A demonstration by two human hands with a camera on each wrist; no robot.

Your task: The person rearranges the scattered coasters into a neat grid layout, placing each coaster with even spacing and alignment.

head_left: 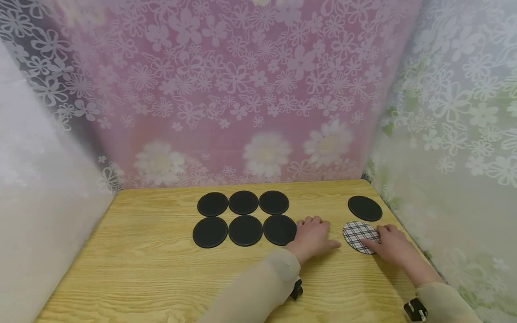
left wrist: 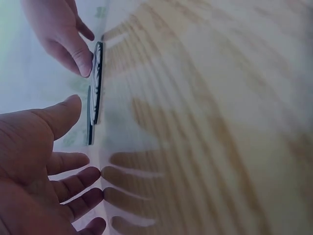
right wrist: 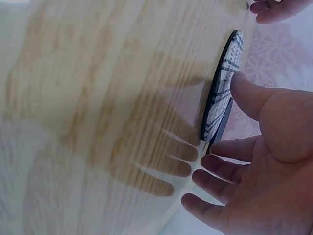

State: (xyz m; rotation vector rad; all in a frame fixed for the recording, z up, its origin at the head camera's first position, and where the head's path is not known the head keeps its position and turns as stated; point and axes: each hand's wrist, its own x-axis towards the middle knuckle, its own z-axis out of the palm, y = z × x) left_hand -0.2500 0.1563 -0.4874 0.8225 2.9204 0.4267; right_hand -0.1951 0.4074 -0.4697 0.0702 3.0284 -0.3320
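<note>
A round coaster (head_left: 356,237) with a black and white plaid top and a dark edge lies near the right side of the table. My right hand (head_left: 393,244) is at its right edge, the thumb on the plaid face and the fingers spread beside it at table level. In the right wrist view the same coaster (right wrist: 225,85) appears slightly tilted beside the thumb. Between this coaster and the dark coasters on the left, my left hand (head_left: 313,237) rests its fingertips on the table, fingers extended, holding nothing. One black coaster (head_left: 365,208) lies just behind the plaid one.
Two rows of three black coasters (head_left: 245,230) lie left of my left hand, whose fingers partly overlap the nearest one in the head view. The wooden table (head_left: 141,251) is bordered by a pink floral curtain (head_left: 242,89) behind and a pale one (head_left: 452,157) at right.
</note>
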